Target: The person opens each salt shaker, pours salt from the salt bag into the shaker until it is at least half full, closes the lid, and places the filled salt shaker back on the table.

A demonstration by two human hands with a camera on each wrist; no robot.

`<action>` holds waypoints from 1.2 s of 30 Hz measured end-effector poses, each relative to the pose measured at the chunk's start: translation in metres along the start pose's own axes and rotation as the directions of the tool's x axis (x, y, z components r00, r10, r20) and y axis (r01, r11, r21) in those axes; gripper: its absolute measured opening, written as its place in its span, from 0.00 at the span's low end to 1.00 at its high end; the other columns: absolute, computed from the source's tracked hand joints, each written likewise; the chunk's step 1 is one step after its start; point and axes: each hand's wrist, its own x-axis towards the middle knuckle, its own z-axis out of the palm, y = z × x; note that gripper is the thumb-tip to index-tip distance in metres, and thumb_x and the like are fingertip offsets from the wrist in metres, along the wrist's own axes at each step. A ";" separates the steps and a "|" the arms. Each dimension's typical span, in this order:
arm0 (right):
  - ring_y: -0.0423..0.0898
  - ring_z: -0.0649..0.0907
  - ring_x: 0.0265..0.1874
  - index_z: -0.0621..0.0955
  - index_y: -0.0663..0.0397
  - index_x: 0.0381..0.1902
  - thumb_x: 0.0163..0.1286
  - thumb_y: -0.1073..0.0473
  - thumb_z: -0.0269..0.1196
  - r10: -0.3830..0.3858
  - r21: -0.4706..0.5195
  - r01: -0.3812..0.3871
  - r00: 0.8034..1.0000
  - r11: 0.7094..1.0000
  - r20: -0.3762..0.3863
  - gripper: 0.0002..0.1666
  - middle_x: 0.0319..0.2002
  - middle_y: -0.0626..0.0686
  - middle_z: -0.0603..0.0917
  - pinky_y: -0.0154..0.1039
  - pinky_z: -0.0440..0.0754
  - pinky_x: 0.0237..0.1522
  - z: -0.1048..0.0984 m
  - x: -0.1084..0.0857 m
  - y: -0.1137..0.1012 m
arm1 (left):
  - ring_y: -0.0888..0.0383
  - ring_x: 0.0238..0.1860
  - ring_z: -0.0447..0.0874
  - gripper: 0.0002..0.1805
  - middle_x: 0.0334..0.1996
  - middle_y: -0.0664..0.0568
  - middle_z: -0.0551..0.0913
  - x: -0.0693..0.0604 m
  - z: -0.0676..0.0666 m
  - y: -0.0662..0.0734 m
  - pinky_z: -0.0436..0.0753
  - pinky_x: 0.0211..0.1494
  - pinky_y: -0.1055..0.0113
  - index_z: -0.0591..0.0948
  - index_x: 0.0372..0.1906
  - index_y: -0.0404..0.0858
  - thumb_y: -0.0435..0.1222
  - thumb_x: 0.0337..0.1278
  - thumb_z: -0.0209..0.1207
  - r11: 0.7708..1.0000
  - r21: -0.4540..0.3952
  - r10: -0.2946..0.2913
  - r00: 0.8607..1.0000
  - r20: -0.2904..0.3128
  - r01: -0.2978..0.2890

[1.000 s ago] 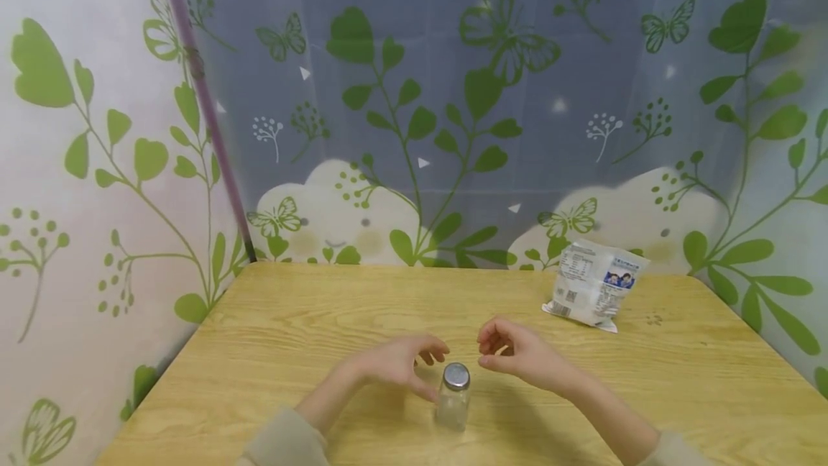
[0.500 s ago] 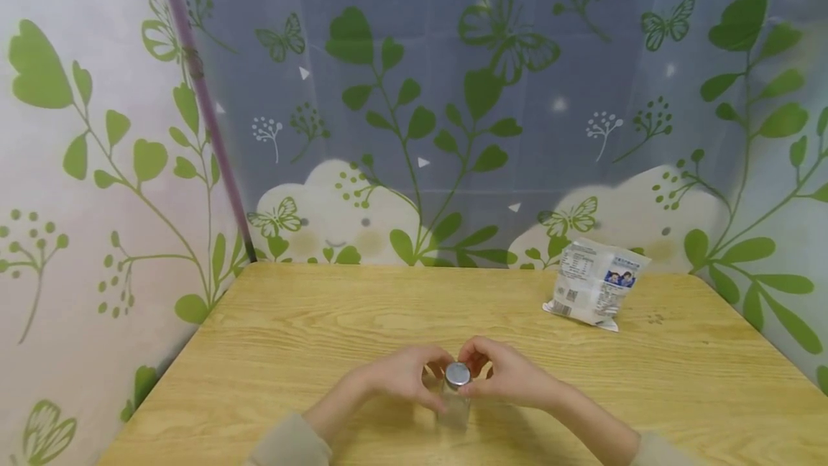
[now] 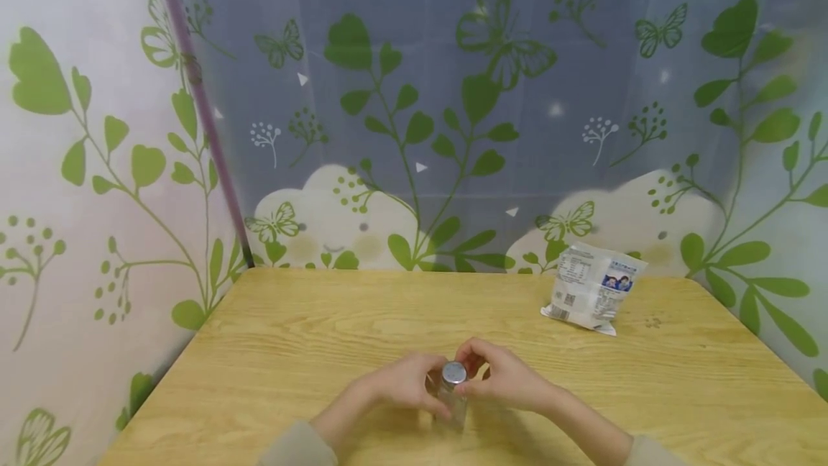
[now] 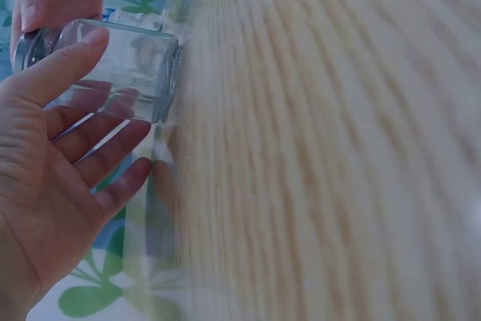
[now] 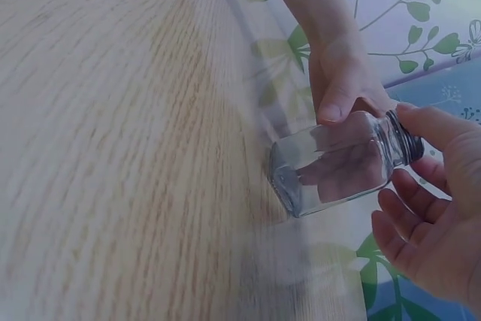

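A clear glass jar (image 3: 456,412) with a silver lid (image 3: 454,372) stands upright on the wooden table, between both hands. My left hand (image 3: 406,382) holds the jar's body, thumb on the near side and fingers behind the glass (image 4: 128,54). At the lid, my right hand (image 3: 511,377) pinches the rim between thumb and fingers. In the right wrist view the right hand (image 5: 443,201) is at the dark-looking lid (image 5: 406,139), and the left fingers show through the glass (image 5: 331,163).
A white printed packet (image 3: 591,286) leans at the back right of the wooden table (image 3: 310,322). Behind and at the sides hang curtains (image 3: 401,92) patterned with green leaves and butterflies. A purple strip (image 3: 200,103) runs down the left corner.
Both hands have come in to the jar from either side: the left has taken hold of its body, the right of its lid. The jar has stayed in about the same place.
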 end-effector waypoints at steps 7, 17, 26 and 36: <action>0.46 0.75 0.37 0.74 0.58 0.43 0.55 0.57 0.69 0.007 0.012 -0.006 0.997 1.000 -0.076 0.21 0.36 0.50 0.77 0.34 0.73 0.33 0.005 -0.001 -0.006 | 0.69 0.40 0.76 0.25 0.39 0.64 0.80 0.000 0.001 0.000 0.75 0.45 0.72 0.77 0.48 0.42 0.41 0.41 0.71 0.999 0.031 -0.013 1.000 -0.013 0.013; 0.43 0.75 0.36 0.76 0.60 0.42 0.53 0.58 0.71 0.025 0.018 -0.022 0.990 1.000 -0.139 0.21 0.35 0.50 0.78 0.34 0.73 0.32 0.012 -0.002 -0.007 | 0.68 0.40 0.77 0.24 0.37 0.64 0.79 0.003 0.008 -0.001 0.75 0.44 0.72 0.77 0.45 0.40 0.38 0.38 0.72 1.000 -0.022 -0.006 0.998 -0.060 0.005; 0.44 0.74 0.38 0.77 0.60 0.43 0.52 0.55 0.71 0.043 0.028 -0.039 0.987 0.999 -0.156 0.23 0.36 0.50 0.77 0.35 0.76 0.34 0.016 -0.002 -0.004 | 0.67 0.38 0.77 0.22 0.36 0.64 0.80 0.001 0.008 0.005 0.75 0.43 0.71 0.78 0.44 0.42 0.38 0.38 0.71 0.996 -0.078 -0.040 0.997 -0.069 0.034; 0.43 0.74 0.40 0.78 0.61 0.47 0.54 0.56 0.69 0.035 0.098 -0.023 0.992 0.995 -0.124 0.24 0.39 0.52 0.77 0.37 0.76 0.36 0.015 -0.003 0.001 | 0.67 0.39 0.77 0.22 0.36 0.64 0.80 0.000 0.008 0.005 0.75 0.43 0.71 0.78 0.44 0.41 0.37 0.39 0.71 0.996 -0.082 -0.039 0.997 -0.068 0.033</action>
